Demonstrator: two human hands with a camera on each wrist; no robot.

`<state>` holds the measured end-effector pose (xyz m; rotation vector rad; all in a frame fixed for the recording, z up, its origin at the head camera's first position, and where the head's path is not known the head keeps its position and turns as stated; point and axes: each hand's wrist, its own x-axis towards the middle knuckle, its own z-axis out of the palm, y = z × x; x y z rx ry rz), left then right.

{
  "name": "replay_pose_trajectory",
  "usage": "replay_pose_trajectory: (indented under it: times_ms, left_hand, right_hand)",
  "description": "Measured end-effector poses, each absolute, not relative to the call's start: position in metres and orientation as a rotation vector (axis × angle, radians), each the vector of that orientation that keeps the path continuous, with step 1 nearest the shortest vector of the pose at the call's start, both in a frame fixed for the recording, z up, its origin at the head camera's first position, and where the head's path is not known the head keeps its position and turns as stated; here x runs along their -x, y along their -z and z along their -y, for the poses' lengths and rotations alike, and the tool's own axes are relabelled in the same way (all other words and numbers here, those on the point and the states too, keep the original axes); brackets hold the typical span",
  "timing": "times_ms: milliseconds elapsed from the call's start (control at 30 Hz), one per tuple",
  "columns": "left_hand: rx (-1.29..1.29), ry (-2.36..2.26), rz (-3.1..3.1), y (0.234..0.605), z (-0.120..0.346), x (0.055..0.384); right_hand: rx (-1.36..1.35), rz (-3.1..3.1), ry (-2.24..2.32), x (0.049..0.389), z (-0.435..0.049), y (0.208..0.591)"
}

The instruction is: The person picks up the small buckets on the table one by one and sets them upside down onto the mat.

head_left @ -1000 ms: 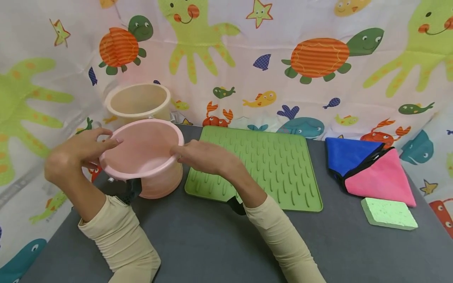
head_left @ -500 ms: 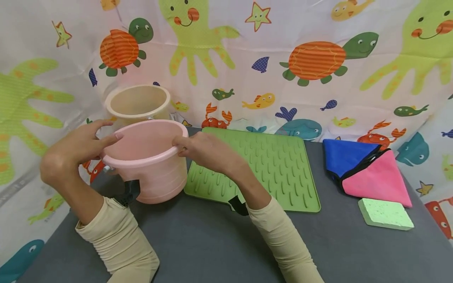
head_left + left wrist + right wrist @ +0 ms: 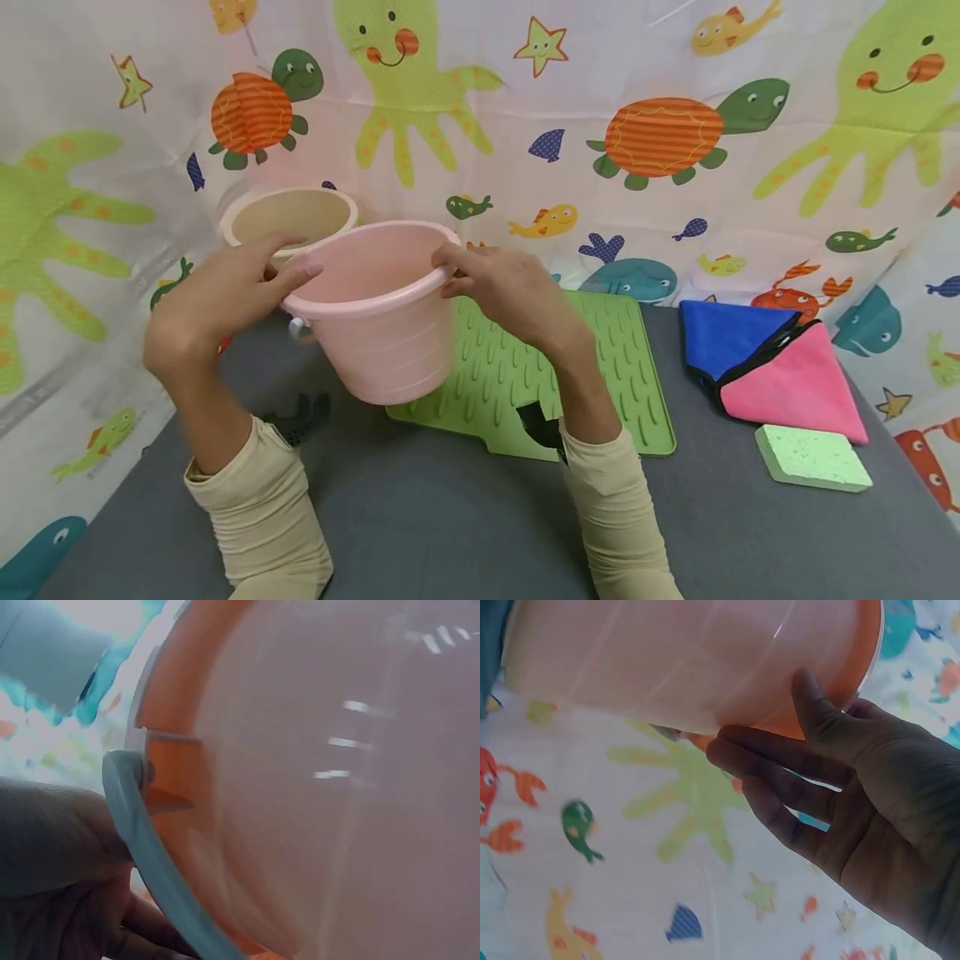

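Note:
A pink plastic bucket (image 3: 382, 350) hangs tilted above the grey table, overlapping the left end of the green mat (image 3: 607, 375) in the head view. My left hand (image 3: 213, 300) grips the left side of its rim, beside the pale handle (image 3: 169, 881) and its pivot. On the other side, my right hand (image 3: 510, 292) pinches the rim; in the right wrist view the thumb (image 3: 817, 712) lies on the outer wall. The bucket's inside is partly visible from above. A cream bucket (image 3: 240, 225) stands behind, partly covered by the left hand and the pink bucket.
At the right lie a folded blue cloth (image 3: 727, 333) and pink cloth (image 3: 795, 387) with black edging. A pale green sponge (image 3: 813, 458) sits in front of them. A curtain (image 3: 465, 125) printed with sea animals rises behind the table (image 3: 450, 533).
Both hands have carried the pink bucket up and to the right, away from the cream bucket and partly across the green mat. Its tilt has changed, showing more outer wall.

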<state>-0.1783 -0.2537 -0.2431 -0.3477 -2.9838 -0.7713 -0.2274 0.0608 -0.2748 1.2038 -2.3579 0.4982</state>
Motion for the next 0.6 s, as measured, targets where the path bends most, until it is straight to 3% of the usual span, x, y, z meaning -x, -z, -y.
replay_pose_trajectory:
  times_ms: [400,600]
  left_hand:
    - [0.540,0.703,2.737,0.229,0.173,0.172]
    - [0.760,0.704,2.535,0.230,0.134,0.165]
  right_hand:
    - [-0.966,2.290,-0.597,0.214,-0.127,0.250]
    - [-0.815,2.289,-0.582,0.201,-0.151,0.242]
